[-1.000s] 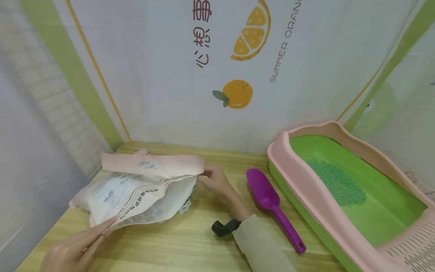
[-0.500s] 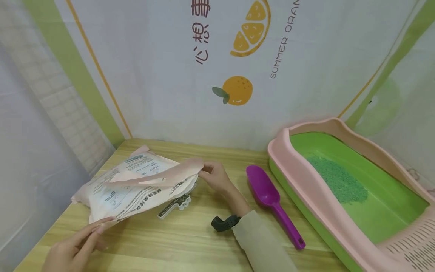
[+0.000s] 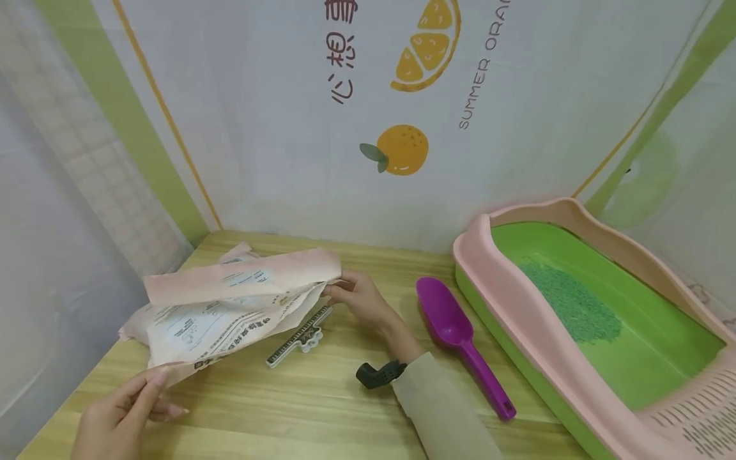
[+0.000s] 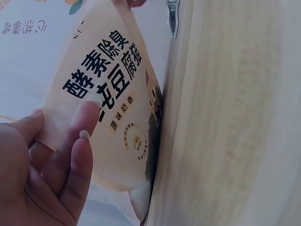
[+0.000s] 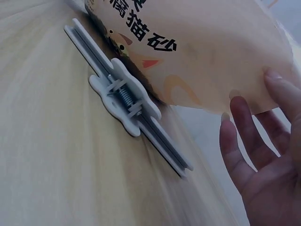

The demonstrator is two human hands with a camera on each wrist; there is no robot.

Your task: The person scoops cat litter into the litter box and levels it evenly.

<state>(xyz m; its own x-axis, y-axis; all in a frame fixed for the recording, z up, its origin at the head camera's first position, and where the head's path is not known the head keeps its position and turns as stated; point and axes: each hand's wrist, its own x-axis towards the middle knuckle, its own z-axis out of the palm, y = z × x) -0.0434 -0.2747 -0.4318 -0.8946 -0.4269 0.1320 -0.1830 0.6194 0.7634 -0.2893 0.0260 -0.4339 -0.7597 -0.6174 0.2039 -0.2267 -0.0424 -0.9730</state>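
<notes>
A pale pink cat litter bag (image 3: 190,329) lies on the table at the left, its mouth turned toward me and a wide pink strip of its top standing up. My left hand (image 3: 123,409) pinches the bag's near corner between thumb and fingers. At the far right corner, my right hand (image 3: 365,303) pinches the bag's edge. Under that edge rests a white and black bag clip (image 3: 296,338), apart from both hands. The right wrist view shows the clip's (image 5: 124,96) spring side, with the bag (image 5: 221,61) just above it. Inside the bag is hidden.
A purple scoop (image 3: 448,326) lies right of my right arm. Beyond it stands a green litter box with a pink rim (image 3: 517,300), holding green granules (image 3: 569,306). A printed cloth (image 3: 287,160) hangs behind the wooden table (image 3: 276,415).
The bag's gaping mouth has drawn flatter between my hands. Its top strip dipped, then rose again. More of the clip shows now. My left hand has shifted slightly left.
</notes>
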